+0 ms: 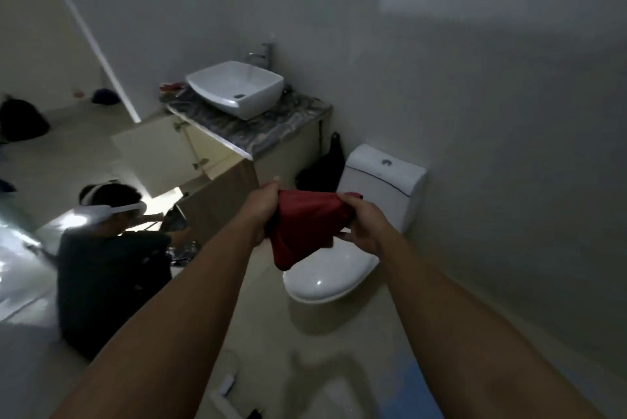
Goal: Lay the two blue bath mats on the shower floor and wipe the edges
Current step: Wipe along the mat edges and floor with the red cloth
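A red cloth [305, 228] hangs bunched between both my hands, held out in front of me above the toilet. My left hand [263, 208] grips its left edge with curled fingers. My right hand [361, 222] grips its right edge. A strip of blue [415, 381], perhaps a bath mat, shows on the floor at the bottom, between my forearms; I cannot tell more of it.
A white toilet [325, 279] with its lid down stands below the cloth, against the right wall. A basin [237, 86] sits on a dark marble vanity [258, 133] whose cabinet door hangs open. Another person [108, 249] crouches at the left on the beige floor.
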A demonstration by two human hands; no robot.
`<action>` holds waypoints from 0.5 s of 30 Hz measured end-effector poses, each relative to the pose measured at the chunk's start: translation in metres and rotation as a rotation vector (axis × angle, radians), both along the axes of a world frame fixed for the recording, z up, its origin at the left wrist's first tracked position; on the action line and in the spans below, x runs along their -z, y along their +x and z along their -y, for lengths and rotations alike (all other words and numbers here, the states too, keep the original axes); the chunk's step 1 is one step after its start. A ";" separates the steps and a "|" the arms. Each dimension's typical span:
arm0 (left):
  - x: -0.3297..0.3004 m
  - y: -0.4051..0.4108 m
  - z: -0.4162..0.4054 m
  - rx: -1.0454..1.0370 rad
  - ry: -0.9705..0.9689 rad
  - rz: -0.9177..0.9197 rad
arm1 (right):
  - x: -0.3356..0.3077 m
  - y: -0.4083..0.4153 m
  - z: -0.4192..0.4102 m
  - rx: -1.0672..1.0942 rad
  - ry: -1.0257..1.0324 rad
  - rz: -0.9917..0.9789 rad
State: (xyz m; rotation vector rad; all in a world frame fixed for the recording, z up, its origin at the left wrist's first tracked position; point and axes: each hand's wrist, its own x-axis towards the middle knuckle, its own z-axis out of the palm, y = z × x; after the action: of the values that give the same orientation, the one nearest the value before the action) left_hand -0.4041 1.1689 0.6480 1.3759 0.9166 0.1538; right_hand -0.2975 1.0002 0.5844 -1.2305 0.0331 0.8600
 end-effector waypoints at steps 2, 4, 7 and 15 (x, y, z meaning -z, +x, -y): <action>0.014 -0.004 0.001 0.062 -0.029 -0.013 | 0.000 -0.011 0.022 0.037 -0.104 0.037; 0.027 -0.004 0.007 0.127 -0.073 0.005 | -0.001 -0.026 0.046 0.090 -0.209 0.043; 0.051 -0.004 0.039 0.312 -0.129 -0.031 | 0.001 -0.056 0.097 0.213 -0.358 0.025; 0.050 -0.001 0.119 0.490 0.043 -0.002 | -0.005 -0.101 0.216 0.408 -0.547 0.005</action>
State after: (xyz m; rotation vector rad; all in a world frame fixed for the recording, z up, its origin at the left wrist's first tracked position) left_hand -0.4049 1.0500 0.5983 1.5999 0.5574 -0.2030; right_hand -0.3986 0.7846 0.5890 -1.6597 0.5272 0.4986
